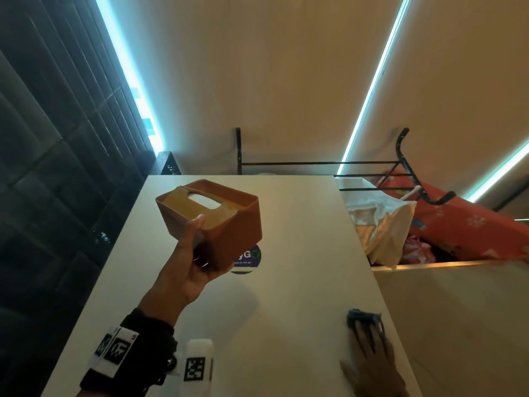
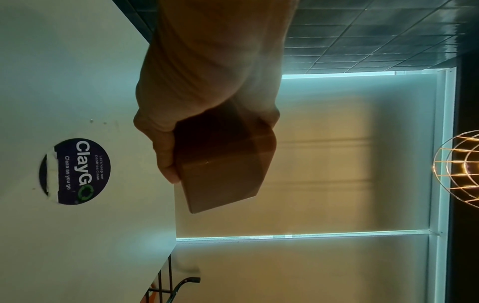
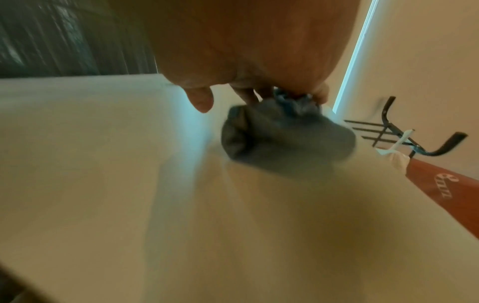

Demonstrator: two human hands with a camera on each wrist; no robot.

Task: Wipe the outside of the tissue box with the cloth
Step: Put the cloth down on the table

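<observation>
My left hand (image 1: 199,242) grips an orange-brown tissue box (image 1: 223,222) and holds it tilted in the air above the white table (image 1: 294,296). The thumb lies on the box's top face near the oval slot, and the fingers curl under its base. From the left wrist the box (image 2: 223,176) shows its dark underside. Near the table's front right edge my right hand (image 1: 369,336) lies on the surface, its fingers bunching a dark blue cloth (image 1: 361,316). The right wrist view, blurred, shows the cloth (image 3: 282,139) pinched between the fingers, with the thumb free.
A round dark sticker (image 1: 249,260) is stuck on the table just beneath the box. Right of the table, a bin holds a white bag (image 1: 380,224) and red patterned wrapping (image 1: 458,227), and a black metal rack (image 1: 400,164) stands behind them. Dark tiled wall lies to the left.
</observation>
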